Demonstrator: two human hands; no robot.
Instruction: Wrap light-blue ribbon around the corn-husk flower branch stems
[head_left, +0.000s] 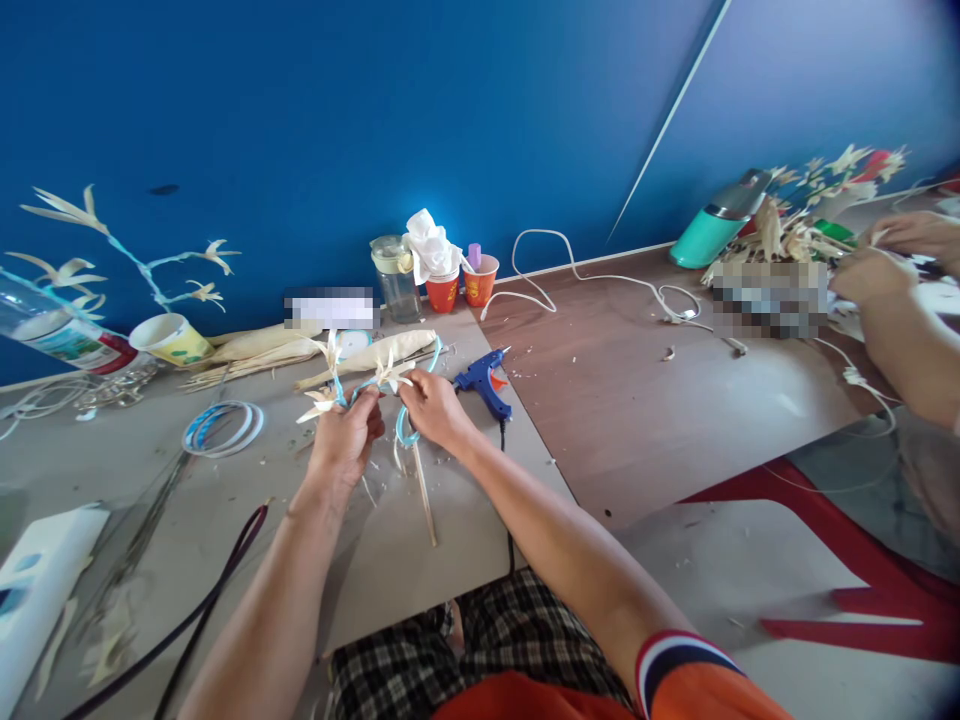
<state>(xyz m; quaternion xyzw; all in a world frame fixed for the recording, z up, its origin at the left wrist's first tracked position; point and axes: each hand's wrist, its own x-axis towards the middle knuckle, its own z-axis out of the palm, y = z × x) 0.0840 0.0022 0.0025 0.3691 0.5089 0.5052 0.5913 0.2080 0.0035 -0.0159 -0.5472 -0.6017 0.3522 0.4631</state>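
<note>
My left hand (343, 440) and my right hand (435, 408) are both closed on a blue-wrapped wire stem (405, 425) that carries pale husk flowers (390, 372). The two hands meet over a grey board (375, 560). A thin husk strip (424, 495) hangs down from the stem below my right hand. A blue glue gun (486, 380) lies just right of my right hand, apart from it.
A roll of blue tape (223, 428) lies left of my hands. Cups (480, 280) and a jar (395, 280) stand at the wall. White cable (600, 280) crosses the brown table. Another person's hands (892, 270) work at the right among husk flowers.
</note>
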